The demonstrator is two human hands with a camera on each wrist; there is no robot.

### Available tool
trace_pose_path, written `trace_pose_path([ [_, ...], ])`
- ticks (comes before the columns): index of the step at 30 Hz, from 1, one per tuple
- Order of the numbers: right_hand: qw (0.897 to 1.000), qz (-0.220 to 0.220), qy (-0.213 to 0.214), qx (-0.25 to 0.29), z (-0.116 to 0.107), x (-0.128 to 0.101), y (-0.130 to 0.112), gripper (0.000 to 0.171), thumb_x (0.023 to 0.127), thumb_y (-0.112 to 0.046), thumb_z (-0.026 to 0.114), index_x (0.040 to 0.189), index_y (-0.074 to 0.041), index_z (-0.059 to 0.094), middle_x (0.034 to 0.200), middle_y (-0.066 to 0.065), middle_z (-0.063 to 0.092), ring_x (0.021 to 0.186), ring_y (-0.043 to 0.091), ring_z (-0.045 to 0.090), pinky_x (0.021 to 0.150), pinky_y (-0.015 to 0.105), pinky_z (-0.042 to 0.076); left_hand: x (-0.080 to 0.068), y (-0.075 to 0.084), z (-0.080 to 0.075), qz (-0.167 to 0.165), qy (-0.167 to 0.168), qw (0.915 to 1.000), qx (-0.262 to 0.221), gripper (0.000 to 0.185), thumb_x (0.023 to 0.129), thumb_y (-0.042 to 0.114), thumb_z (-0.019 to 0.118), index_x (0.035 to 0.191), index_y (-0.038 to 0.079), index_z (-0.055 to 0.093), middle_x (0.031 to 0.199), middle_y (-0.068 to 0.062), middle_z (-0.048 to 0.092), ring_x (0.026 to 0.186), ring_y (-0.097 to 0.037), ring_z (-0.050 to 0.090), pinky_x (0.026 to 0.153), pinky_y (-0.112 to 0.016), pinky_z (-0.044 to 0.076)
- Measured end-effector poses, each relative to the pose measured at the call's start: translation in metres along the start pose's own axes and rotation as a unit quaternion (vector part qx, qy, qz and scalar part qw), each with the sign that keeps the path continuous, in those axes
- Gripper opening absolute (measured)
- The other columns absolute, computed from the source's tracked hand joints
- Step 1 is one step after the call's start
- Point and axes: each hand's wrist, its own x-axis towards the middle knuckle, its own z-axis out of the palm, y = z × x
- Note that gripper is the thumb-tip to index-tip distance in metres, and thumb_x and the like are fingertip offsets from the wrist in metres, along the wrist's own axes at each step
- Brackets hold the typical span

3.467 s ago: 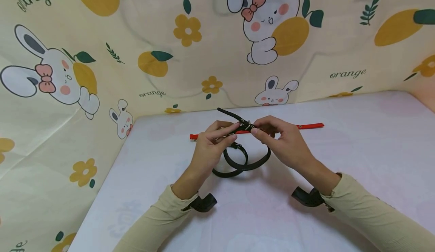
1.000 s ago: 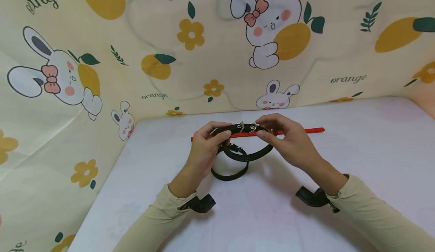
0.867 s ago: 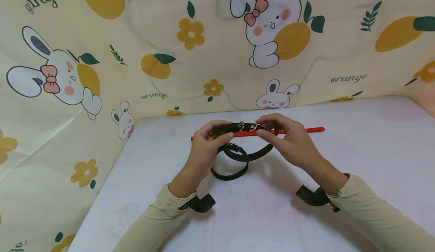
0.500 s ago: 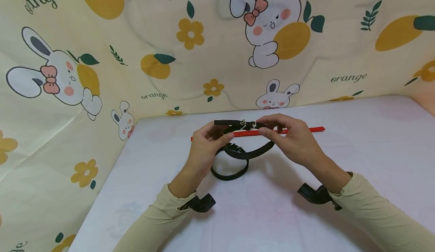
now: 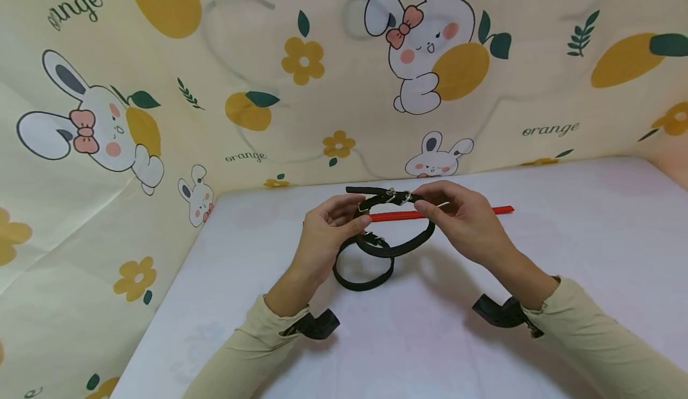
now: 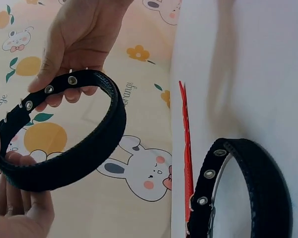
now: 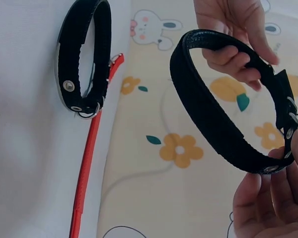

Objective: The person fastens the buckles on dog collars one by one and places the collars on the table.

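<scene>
Both hands hold a black collar with metal eyelets, a buckle and a ring, raised as a buckled loop. My left hand [image 5: 325, 232] holds the loop's left side, its thumb in front and fingers behind. At the other side my right hand [image 5: 462, 223] pinches the band beside the metal ring. The held collar [image 5: 408, 248] has a loose strap end sticking out to the left above the left fingers. In the left wrist view its eyelets show along the held collar's band [image 6: 89, 163]. A second black collar [image 5: 362, 285] stands as a loop on the table, below the left hand.
A red strap [image 5: 398, 215] lies across the table behind the hands, partly hidden by them. The white table [image 5: 408, 351] meets a cream cloth backdrop [image 5: 322, 106] printed with rabbits and oranges. Black wrist mounts [image 5: 319, 324] hang under both sleeves.
The strap end angled up at first, then lay along the band between the left fingers. Now it juts out to the left, free of those fingers. The right hand has shifted slightly right.
</scene>
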Motion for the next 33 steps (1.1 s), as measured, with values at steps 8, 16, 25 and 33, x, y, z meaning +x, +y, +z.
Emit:
trace_pose_path([
  [8, 1.0, 0.005, -0.006, 0.003, 0.0013, 0.0003, 0.001, 0.024, 0.095, -0.029, 0.068, 0.116, -0.016, 0.068, 0.104, 0.001, 0.072, 0.087, 0.006, 0.063, 0.073, 0.016, 0.05, 0.002, -0.0024, -0.0013, 0.008, 0.012, 0.9999, -0.003, 0.032, 0.09, 0.003, 0.071, 0.121, -0.001, 0.066, 0.088, 0.0, 0.068, 0.077, -0.014, 0.065, 0.08, -0.025, 0.057],
  [16, 0.999, 0.02, -0.024, 0.009, 0.0031, -0.0004, 0.0015, 0.025, 0.096, -0.029, 0.067, 0.117, -0.016, 0.066, 0.105, 0.001, 0.072, 0.09, 0.013, 0.066, 0.075, 0.018, 0.051, 0.0026, -0.0017, 0.0023, -0.005, 0.028, 0.9989, -0.037, 0.031, 0.093, 0.003, 0.067, 0.124, -0.001, 0.064, 0.101, 0.001, 0.066, 0.081, -0.014, 0.057, 0.078, -0.02, 0.051],
  [25, 0.998, 0.034, -0.049, 0.017, 0.005, -0.0033, 0.0016, 0.027, 0.096, -0.031, 0.066, 0.118, -0.016, 0.065, 0.106, 0.002, 0.071, 0.09, 0.015, 0.068, 0.077, 0.02, 0.052, 0.0013, -0.0018, 0.0026, -0.021, 0.041, 0.9981, -0.042, 0.032, 0.092, 0.002, 0.067, 0.125, 0.002, 0.065, 0.113, -0.002, 0.065, 0.096, -0.012, 0.061, 0.085, -0.019, 0.052],
  [33, 0.996, 0.046, -0.072, 0.005, 0.0056, -0.002, -0.0003, 0.028, 0.097, -0.036, 0.065, 0.119, -0.019, 0.064, 0.108, -0.001, 0.071, 0.098, 0.018, 0.065, 0.082, 0.025, 0.052, 0.0002, -0.0024, 0.0046, 0.009, 0.045, 0.9968, -0.065, 0.031, 0.094, 0.003, 0.066, 0.124, -0.001, 0.065, 0.098, 0.002, 0.064, 0.081, -0.014, 0.054, 0.074, -0.019, 0.049],
])
